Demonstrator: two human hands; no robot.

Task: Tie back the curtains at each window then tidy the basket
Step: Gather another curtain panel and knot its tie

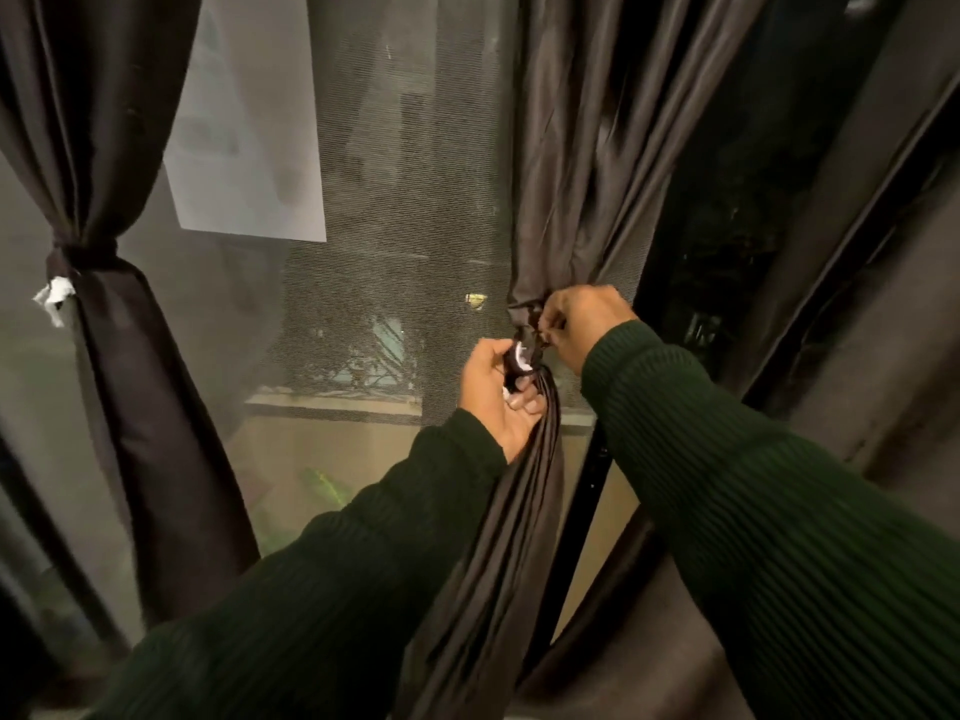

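Curtain (524,511) hangs vertically; left hand (496,394) and right hand (582,324) pinch tieback (519,358).

between the tied curtain (111,324) at the left of the frame and the gathered curtain (566,200) right of centre, the middle is open up to the mesh screen (405,210). a paper sheet (249,122) covers its upper left. dark folds fill the right edge.

Gathered dark brown fabric curtain (566,200) at a mesh-screened window (415,200), left hand (498,394) gripping a dark tieback band (519,363), right hand (582,324) pinching it, tied left curtain (104,356)
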